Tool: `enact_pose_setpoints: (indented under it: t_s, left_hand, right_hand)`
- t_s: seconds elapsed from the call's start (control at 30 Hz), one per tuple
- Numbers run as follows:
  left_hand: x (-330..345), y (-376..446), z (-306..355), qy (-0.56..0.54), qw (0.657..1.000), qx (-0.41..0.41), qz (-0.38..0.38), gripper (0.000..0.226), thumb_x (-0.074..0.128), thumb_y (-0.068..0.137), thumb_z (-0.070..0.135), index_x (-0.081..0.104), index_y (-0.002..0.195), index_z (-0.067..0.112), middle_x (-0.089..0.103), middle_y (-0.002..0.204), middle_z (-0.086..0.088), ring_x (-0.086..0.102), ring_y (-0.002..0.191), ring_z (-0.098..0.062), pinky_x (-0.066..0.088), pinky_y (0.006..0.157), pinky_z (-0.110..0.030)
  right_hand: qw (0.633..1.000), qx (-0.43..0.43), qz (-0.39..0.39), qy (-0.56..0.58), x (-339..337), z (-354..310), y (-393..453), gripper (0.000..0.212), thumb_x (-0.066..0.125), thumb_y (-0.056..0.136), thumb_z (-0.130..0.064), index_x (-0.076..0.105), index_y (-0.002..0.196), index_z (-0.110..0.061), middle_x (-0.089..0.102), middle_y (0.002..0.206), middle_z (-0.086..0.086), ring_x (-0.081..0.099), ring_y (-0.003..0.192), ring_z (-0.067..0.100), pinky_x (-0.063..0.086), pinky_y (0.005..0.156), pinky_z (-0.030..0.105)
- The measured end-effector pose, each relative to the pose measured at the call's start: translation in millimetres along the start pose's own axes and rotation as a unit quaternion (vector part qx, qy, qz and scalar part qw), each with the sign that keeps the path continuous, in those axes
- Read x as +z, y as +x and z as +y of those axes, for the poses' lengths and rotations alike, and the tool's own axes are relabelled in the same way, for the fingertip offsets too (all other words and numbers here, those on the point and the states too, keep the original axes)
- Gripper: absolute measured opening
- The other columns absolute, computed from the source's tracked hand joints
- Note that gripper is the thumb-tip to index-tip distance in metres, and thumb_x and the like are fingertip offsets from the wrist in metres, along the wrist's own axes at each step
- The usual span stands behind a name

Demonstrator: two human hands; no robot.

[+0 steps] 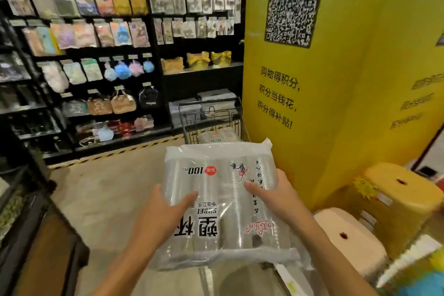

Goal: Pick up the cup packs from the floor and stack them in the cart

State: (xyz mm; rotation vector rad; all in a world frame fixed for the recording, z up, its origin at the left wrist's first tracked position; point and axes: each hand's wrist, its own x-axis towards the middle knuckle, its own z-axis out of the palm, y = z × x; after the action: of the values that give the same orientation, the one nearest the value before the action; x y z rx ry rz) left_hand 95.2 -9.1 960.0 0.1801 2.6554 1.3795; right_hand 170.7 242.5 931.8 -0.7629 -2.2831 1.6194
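A clear plastic cup pack [223, 199] with black and red print is held flat in front of me, lifted off the floor. My left hand [165, 211] grips its left side with the thumb on top. On its right side my right hand [274, 194] holds it the same way. Just beyond the pack stands a wire shopping cart [211, 115], with another cup pack [217, 137] lying inside it.
A yellow pillar [336, 79] with a QR code rises on the right. A yellow stool [396, 202] and a white stool [348, 235] stand at its base. Black shelves [96, 55] of hanging goods line the left and back. More packaging lies on the floor below the pack.
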Motion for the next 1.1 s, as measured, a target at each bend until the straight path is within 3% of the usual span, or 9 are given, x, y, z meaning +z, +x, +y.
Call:
enact_pose_setpoints:
  t_s: [0.1,0.3,0.47,0.6,0.7,0.87,0.97,1.1]
  left_hand:
    - [28,69,9,0.002,1.0,0.008,-0.022,0.065,0.072,0.083,0.062,0.044,0.13,0.027,0.055,0.092,0.021,0.057,0.075,0.0,0.042,0.06,-0.026]
    - [78,210,27,0.016,1.0,-0.017,-0.017,0.069,0.071,0.076,0.073,0.048,0.123,0.029,0.069,0.099,0.008,0.072,0.079,-0.013,0.06,0.07,-0.039]
    - [103,321,42,0.02,0.999,-0.04,0.004,0.073,0.069,0.075,0.076,0.046,0.126,0.029,0.069,0.1,0.009,0.072,0.079,-0.012,0.061,0.068,-0.037]
    - [125,407,36,0.024,0.998,-0.065,0.012,0.076,0.066,0.072,0.081,0.046,0.126,0.031,0.068,0.1,0.011,0.072,0.08,-0.011,0.061,0.07,-0.038]
    - [150,477,30,0.033,0.997,-0.066,-0.003,0.073,0.066,0.078,0.076,0.043,0.127,0.027,0.064,0.099,0.011,0.068,0.079,-0.01,0.054,0.062,-0.03]
    - [202,601,2,0.013,0.997,-0.068,-0.034,0.084,0.067,0.068,0.084,0.048,0.127,0.027,0.066,0.101,0.01,0.071,0.081,-0.013,0.063,0.071,-0.041]
    - [234,667,-13,0.007,0.996,-0.075,-0.053,0.099,0.064,0.062,0.088,0.045,0.136,0.025,0.068,0.1,0.008,0.073,0.077,-0.012,0.064,0.064,-0.037]
    - [276,742,-35,0.025,0.993,-0.094,-0.065,0.099,0.061,0.066,0.087,0.042,0.141,0.026,0.066,0.103,0.01,0.071,0.08,-0.01,0.06,0.066,-0.033]
  right_hand:
    - [1.0,0.012,0.013,0.005,-5,7,62,0.066,0.087,0.076,-0.059,0.051,0.126,-0.036,0.071,0.112,-0.014,0.071,0.101,0.012,0.059,0.092,0.045]
    - [1.0,0.008,-0.007,-0.014,2,16,229,0.087,0.082,0.056,-0.082,0.06,0.126,-0.036,0.078,0.106,-0.011,0.077,0.093,0.012,0.063,0.086,0.048]
    - [0.998,0.006,-0.041,-0.039,16,5,363,0.097,0.076,0.046,-0.094,0.059,0.127,-0.042,0.077,0.109,-0.015,0.076,0.096,0.011,0.063,0.086,0.046]
    - [0.997,0.009,-0.064,-0.05,37,4,454,0.092,0.079,0.051,-0.092,0.058,0.127,-0.043,0.076,0.112,-0.014,0.076,0.1,0.012,0.062,0.088,0.046]
    - [0.996,0.022,-0.069,-0.056,55,8,521,0.093,0.08,0.054,-0.087,0.055,0.13,-0.041,0.075,0.114,-0.012,0.075,0.101,0.014,0.063,0.088,0.046]
    - [0.994,0.061,-0.047,-0.08,85,33,628,0.101,0.078,0.054,-0.087,0.049,0.137,-0.036,0.071,0.123,-0.01,0.071,0.109,0.018,0.06,0.095,0.049]
    - [0.991,0.075,-0.053,-0.094,104,53,691,0.107,0.077,0.053,-0.09,0.047,0.138,-0.032,0.068,0.125,-0.008,0.071,0.107,0.018,0.061,0.093,0.048]
    - [0.985,0.1,-0.072,-0.119,132,90,769,0.123,0.072,0.052,-0.094,0.042,0.148,-0.024,0.059,0.141,-0.002,0.065,0.121,0.026,0.057,0.101,0.054]
